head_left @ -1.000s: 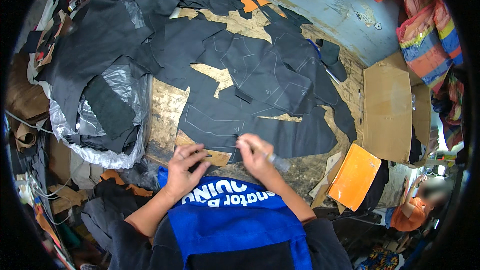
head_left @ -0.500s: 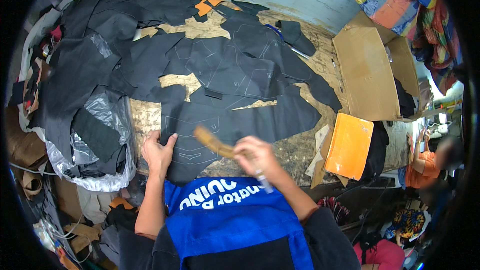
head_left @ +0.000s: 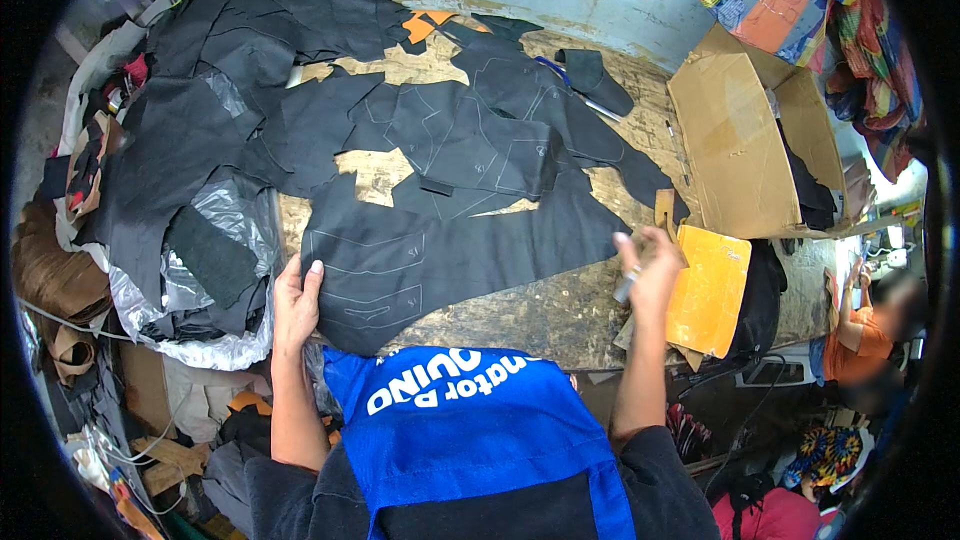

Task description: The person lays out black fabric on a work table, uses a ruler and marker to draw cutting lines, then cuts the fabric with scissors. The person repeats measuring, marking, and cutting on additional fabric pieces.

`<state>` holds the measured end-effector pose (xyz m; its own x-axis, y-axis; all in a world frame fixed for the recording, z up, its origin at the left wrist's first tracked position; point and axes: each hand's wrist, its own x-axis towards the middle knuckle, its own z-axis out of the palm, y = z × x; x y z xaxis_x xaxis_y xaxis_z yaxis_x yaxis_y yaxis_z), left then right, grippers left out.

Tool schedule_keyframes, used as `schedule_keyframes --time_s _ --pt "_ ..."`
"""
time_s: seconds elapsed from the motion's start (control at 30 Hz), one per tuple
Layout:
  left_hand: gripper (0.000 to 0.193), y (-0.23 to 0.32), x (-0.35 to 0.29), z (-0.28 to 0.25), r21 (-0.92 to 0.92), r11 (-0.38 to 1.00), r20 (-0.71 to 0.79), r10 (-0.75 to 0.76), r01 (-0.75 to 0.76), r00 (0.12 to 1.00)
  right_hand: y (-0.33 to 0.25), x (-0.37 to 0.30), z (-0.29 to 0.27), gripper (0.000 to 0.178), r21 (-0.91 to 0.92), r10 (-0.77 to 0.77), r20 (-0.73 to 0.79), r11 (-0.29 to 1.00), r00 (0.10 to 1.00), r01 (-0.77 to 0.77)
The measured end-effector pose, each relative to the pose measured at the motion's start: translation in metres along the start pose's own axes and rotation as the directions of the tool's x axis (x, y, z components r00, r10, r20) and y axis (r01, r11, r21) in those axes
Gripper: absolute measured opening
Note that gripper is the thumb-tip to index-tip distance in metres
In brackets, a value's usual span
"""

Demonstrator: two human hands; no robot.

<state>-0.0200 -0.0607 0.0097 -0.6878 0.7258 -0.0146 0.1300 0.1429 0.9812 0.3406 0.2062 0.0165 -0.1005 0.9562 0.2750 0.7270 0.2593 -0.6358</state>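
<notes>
A large black leather-like sheet [head_left: 480, 252] lies before me, with pale outlines drawn on its left part. My left hand [head_left: 296, 302] is closed on the sheet's left edge, its thumb on top. At the sheet's right tip is my right hand [head_left: 654, 270], thumb touching or very near the tip. A silver pen [head_left: 626, 287] is tucked in this hand. The brown strip template [head_left: 664, 206] sticks out beyond its fingers, apparently still held; the fingers partly hide it. More black pieces with drawn outlines [head_left: 470, 145] lie farther back.
An orange-yellow folder [head_left: 708, 292] lies right of my right hand, below an open cardboard box [head_left: 730, 140]. Scissors [head_left: 580, 88] lie at the back. A plastic bag of black scraps [head_left: 225, 350] stands left. Another person [head_left: 860, 340] sits at far right.
My right hand has swung right, from above the drawn outlines to the sheet's right tip, carrying the pen and template. My left hand and the sheet's left edge have shifted slightly left.
</notes>
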Motion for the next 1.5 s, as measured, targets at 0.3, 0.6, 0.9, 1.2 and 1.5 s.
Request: schedule_keyframes --time_s 0.3,0.6,0.9,1.2,1.5 --pt "0.026 0.000 -0.005 -0.014 -0.167 0.986 -0.047 0.006 -0.014 0.999 -0.004 0.026 0.040 0.026 0.319 -0.001 0.153 0.947 0.988 -0.049" --pt "0.031 0.075 -0.006 -0.018 -0.652 0.733 -0.096 0.172 -0.193 0.980 -0.056 0.056 -0.076 0.030 0.689 -0.156 -0.403 0.597 0.902 0.412" --pt "0.034 0.118 -0.006 -0.026 -0.694 0.668 -0.093 0.285 -0.268 0.954 -0.081 0.055 -0.118 0.033 0.747 -0.127 -0.471 0.469 0.873 0.472" --pt "0.037 0.128 -0.008 -0.032 -0.715 0.662 -0.091 0.230 -0.224 0.969 -0.088 0.062 -0.125 0.033 0.757 -0.119 -0.462 0.464 0.879 0.460" --pt "0.041 0.145 -0.012 -0.029 -0.722 0.662 -0.079 0.209 -0.200 0.975 -0.088 0.071 -0.136 0.032 0.764 -0.113 -0.438 0.475 0.892 0.436"
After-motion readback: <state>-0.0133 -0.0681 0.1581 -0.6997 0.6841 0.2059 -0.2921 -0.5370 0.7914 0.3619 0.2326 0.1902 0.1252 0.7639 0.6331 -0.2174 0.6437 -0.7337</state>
